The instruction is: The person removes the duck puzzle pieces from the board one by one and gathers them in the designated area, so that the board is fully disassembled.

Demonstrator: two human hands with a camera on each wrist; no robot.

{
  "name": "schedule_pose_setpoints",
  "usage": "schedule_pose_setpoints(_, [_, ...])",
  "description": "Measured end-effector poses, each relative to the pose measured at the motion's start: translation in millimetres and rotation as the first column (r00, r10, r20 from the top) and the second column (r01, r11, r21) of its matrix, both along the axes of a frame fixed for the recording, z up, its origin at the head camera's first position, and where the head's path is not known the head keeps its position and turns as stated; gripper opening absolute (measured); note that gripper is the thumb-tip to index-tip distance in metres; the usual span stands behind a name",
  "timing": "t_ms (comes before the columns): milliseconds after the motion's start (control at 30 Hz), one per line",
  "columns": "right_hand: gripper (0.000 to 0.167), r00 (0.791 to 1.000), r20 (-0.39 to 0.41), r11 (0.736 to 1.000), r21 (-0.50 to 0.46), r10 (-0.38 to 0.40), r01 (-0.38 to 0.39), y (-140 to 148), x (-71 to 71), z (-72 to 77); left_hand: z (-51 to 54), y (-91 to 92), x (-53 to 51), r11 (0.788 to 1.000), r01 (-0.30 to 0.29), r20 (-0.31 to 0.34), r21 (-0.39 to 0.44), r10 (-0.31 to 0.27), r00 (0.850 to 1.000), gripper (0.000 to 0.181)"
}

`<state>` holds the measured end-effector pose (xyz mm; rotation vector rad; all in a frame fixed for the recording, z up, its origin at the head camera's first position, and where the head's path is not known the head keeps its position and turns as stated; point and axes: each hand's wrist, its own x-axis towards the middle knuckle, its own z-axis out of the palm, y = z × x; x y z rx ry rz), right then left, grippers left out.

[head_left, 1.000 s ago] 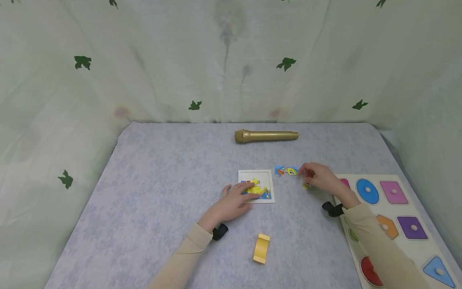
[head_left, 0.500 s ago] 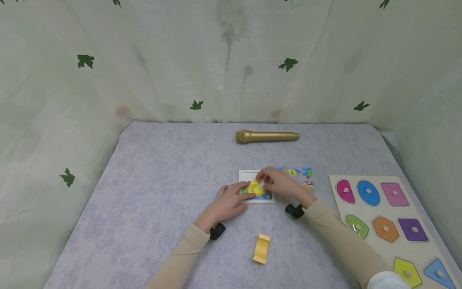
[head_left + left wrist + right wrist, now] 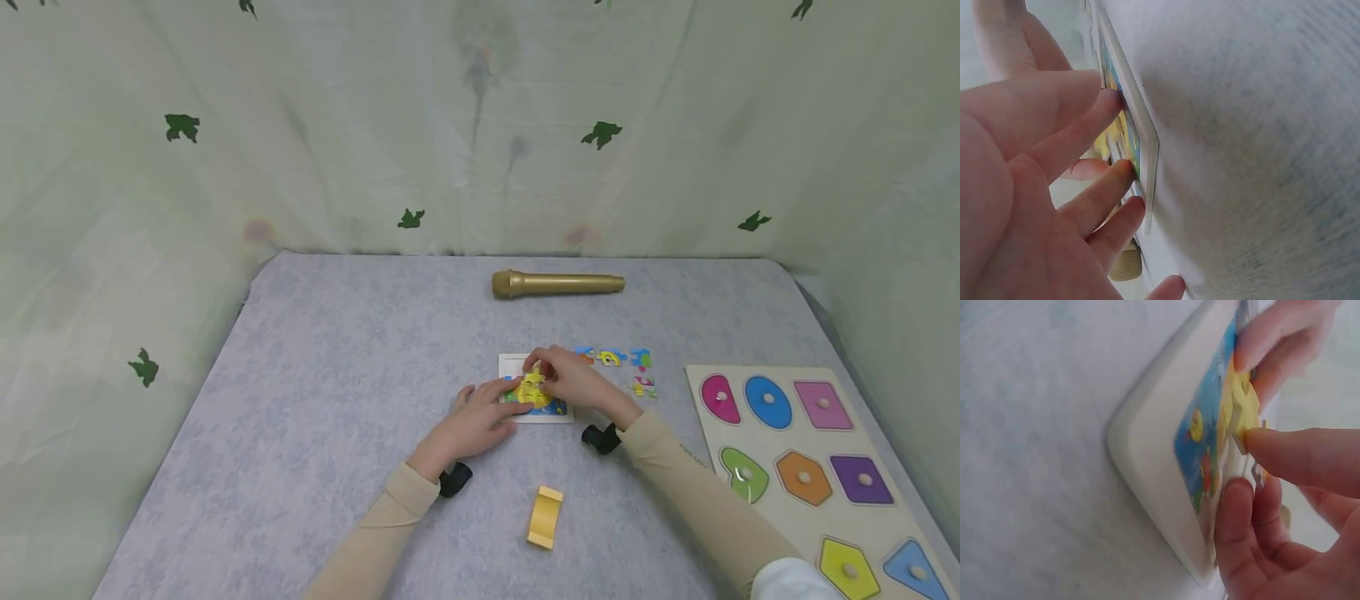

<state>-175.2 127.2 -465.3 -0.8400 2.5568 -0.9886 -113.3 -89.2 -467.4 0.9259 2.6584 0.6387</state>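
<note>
A small jigsaw puzzle in a white tray [image 3: 557,419] lies mid-table, with blue and yellow pieces filling its near part. My left hand [image 3: 472,423] rests on it from the left, its fingers fairly straight and fingertips touching the pieces and rim. Over the tray's right half, my right hand [image 3: 576,383] pinches a yellow puzzle piece [image 3: 1237,431] between thumb and fingers, tilted against the picture. Right of the tray lie several loose puzzle pieces [image 3: 612,358], one a pinkish piece [image 3: 643,387] nearer me. The hands hide part of the picture.
Behind the tray lies a gold microphone [image 3: 558,284]. A yellow curved block [image 3: 544,518] sits nearer me. On the right is a large knobbed shape board [image 3: 765,454], partly under my right forearm. A pale curtain [image 3: 337,125] hangs around the table.
My right hand has moved left from the loose pieces to the tray, bringing a puzzle piece with it. Over the last half second it shifted only slightly. My left hand stays almost still.
</note>
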Motion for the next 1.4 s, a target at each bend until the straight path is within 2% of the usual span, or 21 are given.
schedule_pose_setpoints(167, [0.026,0.999,0.045,0.999,-0.05,0.018,-0.015,3,-1.8,-1.4,0.7,-0.2,0.5,1.0,-0.007,0.006,-0.001,0.007,1.0,0.036])
schedule_pose_setpoints(333, [0.026,0.994,0.107,0.994,-0.108,-0.003,0.015,8,-6.2,-0.8,2.9,0.3,1.2,1.0,-0.005,0.007,0.016,0.005,1.0,0.036])
schedule_pose_setpoints(633, [0.02,0.99,0.078,0.979,-0.159,-0.117,0.128,47,-13.1,13.4,4.6,1.6,2.4,0.999,-0.007,0.014,0.033,0.006,1.0,0.037])
schedule_pose_setpoints(767, [0.017,0.982,0.103,0.976,-0.139,-0.156,0.17,72,-11.3,16.0,3.4,1.0,3.0,0.999,-0.008,0.011,0.046,0.007,1.0,0.036])
schedule_pose_setpoints(1000, [0.014,0.975,0.113,0.979,-0.053,-0.189,0.196,103,-6.0,8.4,1.8,0.5,3.3,0.998,-0.012,0.007,0.055,0.012,1.0,0.036])
schedule_pose_setpoints(1167, [0.016,0.973,0.107,0.978,0.021,-0.207,0.206,108,-3.8,3.8,2.0,0.4,3.3,0.998,-0.016,0.008,0.056,0.015,1.0,0.036])
schedule_pose_setpoints(1400, [0.015,0.974,0.045,0.974,0.065,-0.22,0.217,103,-1.2,1.8,0.5,0.3,3.5,0.997,-0.013,0.012,0.07,0.013,1.0,0.036])
